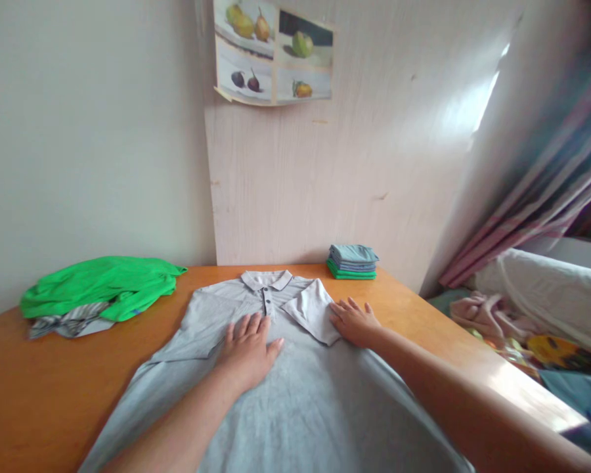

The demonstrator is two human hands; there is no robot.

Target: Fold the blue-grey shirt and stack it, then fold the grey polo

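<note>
Left hand (249,351) and right hand (353,322) rest flat, fingers extended, gripping nothing, on the grey polo shirt (285,407) spread across the worktop (39,394).

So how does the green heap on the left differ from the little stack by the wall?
The green heap lies loose and crumpled, with a striped garment poking out beneath; the folded stack is neat and squared. The heap spreads wide and low; the stack is compact. The heap is mostly bright green; the stack is mostly grey-blue, green at the bottom. Both rest on the orange table.

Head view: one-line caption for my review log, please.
Both hands, left hand and right hand, press flat on a grey polo shirt spread over an orange table.
</note>
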